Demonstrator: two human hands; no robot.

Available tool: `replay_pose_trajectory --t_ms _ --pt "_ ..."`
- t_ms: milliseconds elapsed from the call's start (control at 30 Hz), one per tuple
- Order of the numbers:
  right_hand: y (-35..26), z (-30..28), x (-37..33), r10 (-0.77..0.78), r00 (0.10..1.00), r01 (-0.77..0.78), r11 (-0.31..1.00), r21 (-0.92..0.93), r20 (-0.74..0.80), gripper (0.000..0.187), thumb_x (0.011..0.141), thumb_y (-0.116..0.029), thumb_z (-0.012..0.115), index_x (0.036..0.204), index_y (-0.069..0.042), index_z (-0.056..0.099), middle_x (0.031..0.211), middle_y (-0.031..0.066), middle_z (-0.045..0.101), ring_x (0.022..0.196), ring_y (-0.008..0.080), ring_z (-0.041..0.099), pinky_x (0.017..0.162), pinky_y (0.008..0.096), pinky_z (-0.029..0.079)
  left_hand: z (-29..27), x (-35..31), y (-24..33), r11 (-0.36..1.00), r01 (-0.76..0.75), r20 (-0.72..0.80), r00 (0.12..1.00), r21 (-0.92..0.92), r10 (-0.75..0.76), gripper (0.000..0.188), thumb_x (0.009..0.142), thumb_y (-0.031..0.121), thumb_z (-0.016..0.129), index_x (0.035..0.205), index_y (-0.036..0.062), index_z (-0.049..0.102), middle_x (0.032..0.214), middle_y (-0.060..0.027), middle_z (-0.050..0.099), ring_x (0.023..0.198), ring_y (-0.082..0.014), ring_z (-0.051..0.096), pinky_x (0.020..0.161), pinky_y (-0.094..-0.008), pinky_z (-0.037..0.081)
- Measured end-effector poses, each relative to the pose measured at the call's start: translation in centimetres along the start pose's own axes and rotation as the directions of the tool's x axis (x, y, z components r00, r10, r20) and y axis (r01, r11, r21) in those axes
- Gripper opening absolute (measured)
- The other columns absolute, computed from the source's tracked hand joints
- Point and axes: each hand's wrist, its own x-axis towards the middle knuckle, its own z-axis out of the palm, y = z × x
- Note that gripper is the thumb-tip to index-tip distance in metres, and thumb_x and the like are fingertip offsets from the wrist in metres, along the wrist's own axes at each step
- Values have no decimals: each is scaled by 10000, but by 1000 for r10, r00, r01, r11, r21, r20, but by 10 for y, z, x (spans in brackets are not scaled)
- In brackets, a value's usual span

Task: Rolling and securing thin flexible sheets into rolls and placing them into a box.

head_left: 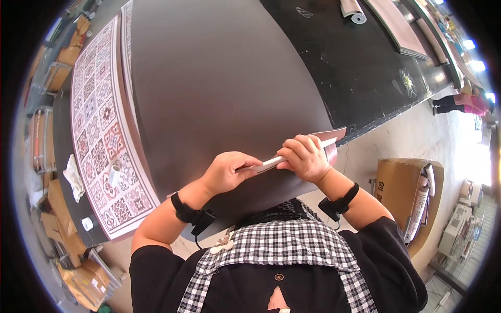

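Note:
A large dark brown mat (224, 78) is spread over the table, its near end reaching my body. At that near edge my left hand (228, 169) is closed, thumb and fingers pinching one end of a narrow white strip (272, 163). My right hand (307, 157) wraps around the strip farther right, fingers curled over it. A pinkish-brown flap (333, 134) sticks out beyond the right hand. Whether the strip is a separate piece or the mat's turned-up edge, I cannot tell.
Left of the brown mat lies a patterned tile-print mat (104, 141), with a white roll (115, 176) on it. The black table (339, 68) holds a small rolled mat (358, 18) and stacked sheets (399, 31). A cardboard box (399, 193) stands at right; a person (469, 103) is beyond.

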Motion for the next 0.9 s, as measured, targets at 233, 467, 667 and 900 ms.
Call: replay_pose_trajectory --t_ms 233,467,667,900 --pt "13 12 -11 134 951 -151 988 40 279 194 855 -352 673 874 -164 631 830 2 549 807 211 554 735 379 460 29 42 2 956 -234 -58 967 176 247 265 810 38 766 1070 51 713 874 -68 709 793 -230 659 690 -345 538" --pt "37 -8 -16 118 980 -102 990 -99 163 276 853 -401 677 772 -158 573 810 11 549 809 227 567 752 386 474 25 42 -2 978 -188 14 982 92 188 310 836 -7 706 1136 65 730 768 -77 651 697 -244 604 656 -353 512" --pt "49 -16 -12 150 939 -113 985 -134 311 299 879 -430 655 762 -163 591 807 20 560 824 235 582 759 390 483 24 40 -5 963 -239 15 971 129 239 338 850 -29 685 1177 48 727 844 -86 675 734 -227 611 665 -336 512" --pt "67 -22 -25 315 833 -285 949 -135 456 289 900 -369 655 727 -151 578 780 16 584 807 224 609 757 375 493 25 40 0 959 -249 1 968 137 251 332 851 -20 683 1175 33 725 832 -88 680 728 -224 611 684 -337 518"
